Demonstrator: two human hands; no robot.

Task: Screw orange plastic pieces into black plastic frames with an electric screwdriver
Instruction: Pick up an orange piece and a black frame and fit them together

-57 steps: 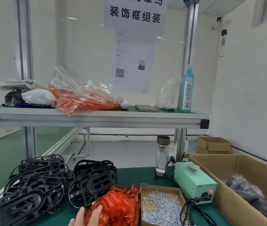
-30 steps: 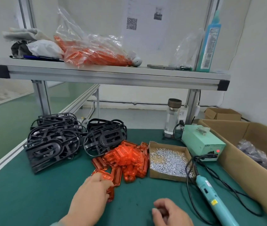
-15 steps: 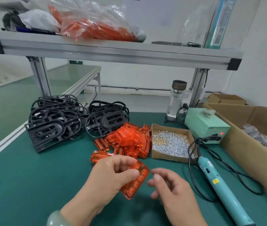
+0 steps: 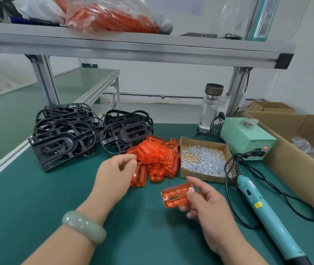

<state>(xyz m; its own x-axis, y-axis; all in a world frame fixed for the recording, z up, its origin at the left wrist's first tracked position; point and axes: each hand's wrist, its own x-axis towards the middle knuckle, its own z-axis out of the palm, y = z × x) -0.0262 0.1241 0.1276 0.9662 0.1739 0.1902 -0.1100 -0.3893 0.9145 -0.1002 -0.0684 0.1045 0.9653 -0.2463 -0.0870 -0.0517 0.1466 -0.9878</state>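
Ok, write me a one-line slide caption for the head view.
Right hand pinches one orange piece; left hand is over the orange pile, screwdriver lying on the green bench.

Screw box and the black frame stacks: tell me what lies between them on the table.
In the head view, the heap of orange pieces fills the stretch between the screw box and the black frame stacks.
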